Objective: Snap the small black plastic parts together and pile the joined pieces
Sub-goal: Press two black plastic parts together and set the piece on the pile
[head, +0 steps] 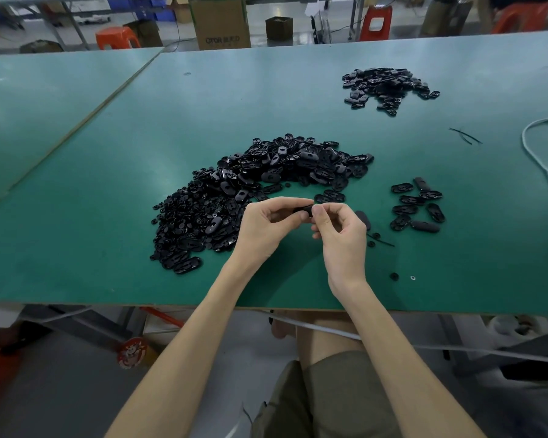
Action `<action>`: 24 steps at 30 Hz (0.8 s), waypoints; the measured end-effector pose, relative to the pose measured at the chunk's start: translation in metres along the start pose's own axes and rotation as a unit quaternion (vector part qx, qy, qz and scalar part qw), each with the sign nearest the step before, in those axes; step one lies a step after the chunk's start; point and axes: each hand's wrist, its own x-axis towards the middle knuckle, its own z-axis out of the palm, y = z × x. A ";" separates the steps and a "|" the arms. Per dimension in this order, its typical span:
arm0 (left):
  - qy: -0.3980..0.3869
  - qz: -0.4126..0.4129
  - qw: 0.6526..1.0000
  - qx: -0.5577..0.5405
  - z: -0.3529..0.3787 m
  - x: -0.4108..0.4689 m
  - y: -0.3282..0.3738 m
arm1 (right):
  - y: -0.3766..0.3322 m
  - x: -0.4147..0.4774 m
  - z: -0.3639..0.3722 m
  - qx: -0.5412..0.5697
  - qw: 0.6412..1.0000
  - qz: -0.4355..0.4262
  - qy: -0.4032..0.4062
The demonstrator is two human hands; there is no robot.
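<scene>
Green worktop, black parts everywhere, both hands busy at the near edge.
Left hand and right hand meet fingertip to fingertip, pinching 1 small black part between them, just in front of the big loose heap; a smaller pile sits far right.

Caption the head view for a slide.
Over the green table, the left hand and right hand pinch one small black plastic part beside a large heap of loose black parts.

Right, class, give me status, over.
Left hand and right hand both pinch one small black plastic part. Large loose heap of black plastic parts just beyond. Nothing in the way.
</scene>
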 end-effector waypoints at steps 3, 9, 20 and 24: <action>0.003 -0.002 1.000 0.001 0.000 0.001 -0.001 | 0.000 0.000 0.000 0.000 1.000 0.000 -0.001; 0.003 0.000 1.000 0.010 0.000 0.001 -0.002 | 0.001 0.001 0.000 -0.003 1.000 0.004 -0.006; 0.025 0.004 0.998 0.049 0.002 0.000 -0.003 | 0.002 0.002 0.000 -0.023 1.000 0.008 -0.018; 0.032 0.002 0.998 0.062 0.003 -0.001 -0.002 | 0.001 0.001 0.000 -0.027 0.999 0.009 -0.021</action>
